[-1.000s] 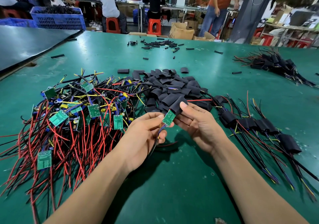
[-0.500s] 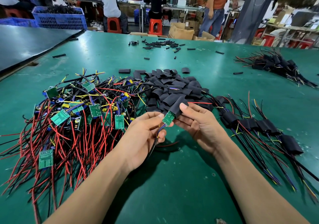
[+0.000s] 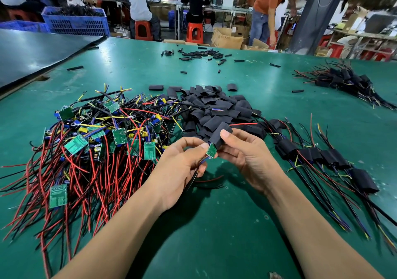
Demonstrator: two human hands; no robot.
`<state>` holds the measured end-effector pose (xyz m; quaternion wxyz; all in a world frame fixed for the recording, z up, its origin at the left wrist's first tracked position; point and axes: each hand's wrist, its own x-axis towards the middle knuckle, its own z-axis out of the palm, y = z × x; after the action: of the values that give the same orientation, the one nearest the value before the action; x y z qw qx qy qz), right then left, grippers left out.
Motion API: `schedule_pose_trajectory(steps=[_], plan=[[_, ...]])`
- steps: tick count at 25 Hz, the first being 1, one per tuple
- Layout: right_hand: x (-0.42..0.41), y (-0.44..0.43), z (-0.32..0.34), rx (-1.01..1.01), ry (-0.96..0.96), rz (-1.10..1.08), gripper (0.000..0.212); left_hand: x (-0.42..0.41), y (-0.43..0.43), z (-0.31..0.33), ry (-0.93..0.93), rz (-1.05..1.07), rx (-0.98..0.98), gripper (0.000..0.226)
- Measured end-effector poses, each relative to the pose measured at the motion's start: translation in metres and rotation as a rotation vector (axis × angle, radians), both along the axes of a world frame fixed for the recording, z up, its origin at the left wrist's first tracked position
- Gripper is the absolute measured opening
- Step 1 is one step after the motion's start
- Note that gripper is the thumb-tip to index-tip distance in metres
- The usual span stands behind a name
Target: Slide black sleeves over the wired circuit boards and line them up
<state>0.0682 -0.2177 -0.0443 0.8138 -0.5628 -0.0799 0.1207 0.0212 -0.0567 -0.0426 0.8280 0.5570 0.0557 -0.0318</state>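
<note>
- One green worktop carries everything.
- One heap of bare wired boards lies on its left side, a tangle of red and black leads. About nine green board faces show; those buried underneath cannot be counted.
- One heap of loose sleeves sits in the middle, just beyond the hands: dozens of flat black pieces, too overlapped to count.
- One row of sleeved boards runs along the right, at least five side by side, with their leads trailing toward the near edge.
- One far bundle of dark sleeved pieces lies well apart at the back right.
- Two bare forearms reach in from the near edge and meet above the worktop's centre.
- The left hand pinches the near end of the circuit board between thumb and forefinger, with the board's leads running down through the curled palm.
- The right hand grips the black sleeve, thumb on top and fingers beneath.
- The circuit board is tilted, its far end inside the sleeve's mouth and its near part still bare.
</note>
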Motion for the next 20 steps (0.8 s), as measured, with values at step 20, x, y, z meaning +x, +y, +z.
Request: schedule_pose_trajectory(steps=[20], plan=[[-0.0013, 0.0024, -0.0007, 0.009, 0.093, 0.003, 0.007, -0.0079, -0.0027, 0.0034, -0.198, 0.223, 0.418, 0.026]])
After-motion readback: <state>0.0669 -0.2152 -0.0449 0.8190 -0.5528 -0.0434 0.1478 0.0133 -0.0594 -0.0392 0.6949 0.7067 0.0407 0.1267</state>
